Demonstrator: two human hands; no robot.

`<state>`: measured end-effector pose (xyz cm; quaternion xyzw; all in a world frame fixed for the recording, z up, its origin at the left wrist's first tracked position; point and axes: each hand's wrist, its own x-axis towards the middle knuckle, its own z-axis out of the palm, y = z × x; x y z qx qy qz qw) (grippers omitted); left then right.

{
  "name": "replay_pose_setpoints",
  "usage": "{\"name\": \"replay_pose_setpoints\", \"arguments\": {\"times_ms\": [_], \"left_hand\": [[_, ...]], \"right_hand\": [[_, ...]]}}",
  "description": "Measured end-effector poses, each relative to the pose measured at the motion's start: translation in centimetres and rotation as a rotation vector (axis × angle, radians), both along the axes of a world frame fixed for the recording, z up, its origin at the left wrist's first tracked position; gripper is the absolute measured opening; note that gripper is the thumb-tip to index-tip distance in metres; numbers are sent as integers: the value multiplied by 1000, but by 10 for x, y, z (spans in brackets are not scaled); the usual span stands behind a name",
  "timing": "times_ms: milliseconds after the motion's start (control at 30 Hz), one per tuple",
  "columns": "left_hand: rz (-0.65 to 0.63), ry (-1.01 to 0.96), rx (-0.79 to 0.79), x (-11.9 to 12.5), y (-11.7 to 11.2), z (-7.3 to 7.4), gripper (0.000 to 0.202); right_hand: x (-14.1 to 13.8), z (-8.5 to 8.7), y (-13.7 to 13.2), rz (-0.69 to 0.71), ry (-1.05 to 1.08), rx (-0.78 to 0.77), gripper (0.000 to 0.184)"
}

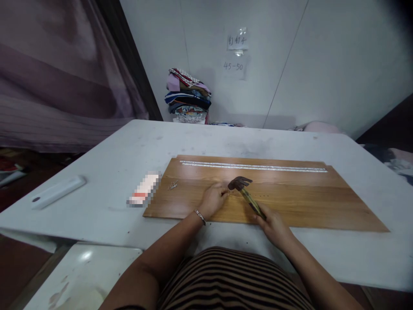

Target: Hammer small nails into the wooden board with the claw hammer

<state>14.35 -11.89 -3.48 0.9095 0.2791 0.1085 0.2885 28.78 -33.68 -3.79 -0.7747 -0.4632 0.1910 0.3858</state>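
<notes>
My right hand (275, 224) is wrapped round the handle of a claw hammer (252, 202). The hammer's dark head hangs just above and beside the fingertips of my left hand (213, 200). Those fingers are pinched together at the surface of a brown wooden board (309, 198), on what looks like a thin nail, mostly hidden by them. A row of small dark dots runs across the board to the right of the pinch. Several loose nails (173, 185) lie in a small heap near the board's left end.
Two white measuring strips (254, 166) lie along the board's far edge. Left of it on the white table (109, 172) are a blurred-out white and red item (145, 188) and a long white object (58, 192). Folded cloths (188, 97) are stacked by the wall.
</notes>
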Motion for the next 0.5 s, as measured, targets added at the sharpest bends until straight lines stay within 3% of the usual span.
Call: {"name": "replay_pose_setpoints", "arguments": {"times_ms": [233, 500], "left_hand": [[11, 18, 6, 3, -2, 0, 23], [17, 25, 26, 3, -1, 1, 23]], "right_hand": [[-2, 11, -1, 0, -4, 16, 42], [-2, 2, -1, 11, -40, -25, 45]]}}
